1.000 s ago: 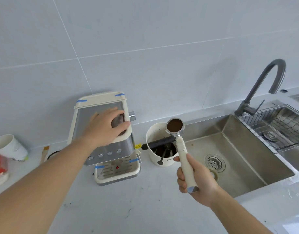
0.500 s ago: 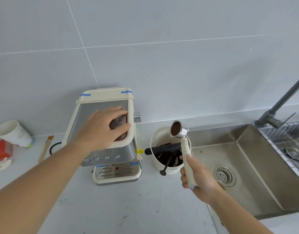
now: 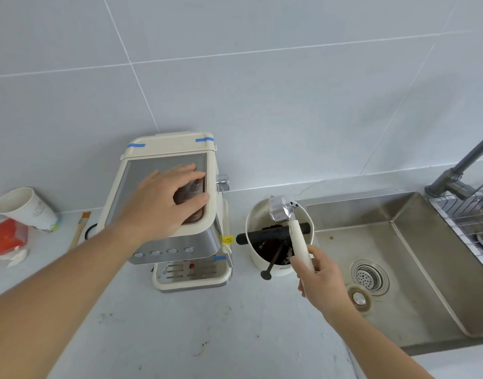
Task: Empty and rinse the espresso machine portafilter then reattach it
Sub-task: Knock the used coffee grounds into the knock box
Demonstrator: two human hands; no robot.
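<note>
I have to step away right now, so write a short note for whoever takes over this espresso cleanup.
Left hand: flat on top of the espresso machine, steadying it.
Right hand: gripping the cream handle of the portafilter, basket turned face down over the knock box and its black bar.
Done: portafilter is off the machine.
Unclear: whether the puck has dropped; the basket's inside is hidden.
Left: knock it out, rinse at the sink to the right, then lock it back onto the machine.

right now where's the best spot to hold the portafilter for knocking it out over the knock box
Grip the cream handle from its free near end, as the right hand does. The portafilter is flipped, metal head down over the knock box bar, so the long handle gives leverage and keeps fingers clear.
</note>
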